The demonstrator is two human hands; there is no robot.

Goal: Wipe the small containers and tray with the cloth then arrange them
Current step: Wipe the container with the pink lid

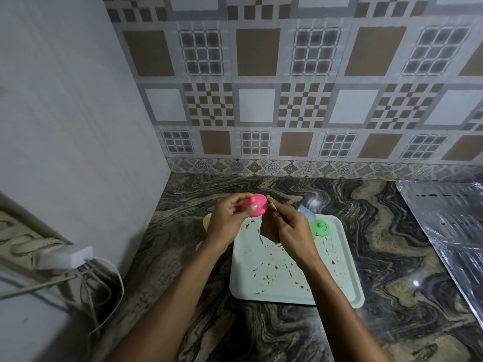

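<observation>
My left hand (pixel 226 220) grips a small pink container (pixel 257 206) above the far left corner of the tray. My right hand (pixel 290 229) pinches a brown cloth (pixel 269 229) against the container's right side. The pale green tray (pixel 347 280) lies on the marble counter and carries brown stains and splatters. A green container (pixel 321 228) stands at the tray's far edge. A blue container (pixel 306 211) peeks out behind my right hand. A yellow container (pixel 207 222) and a bit of another pink one (pixel 199 246) show left of my left wrist, off the tray.
A foil-covered sheet (pixel 449 220) lies on the counter at the right. A white appliance wall (pixel 78 126) stands at the left, with a white adapter (pixel 65 257) and loose cables below it. The patterned tiled wall closes the back.
</observation>
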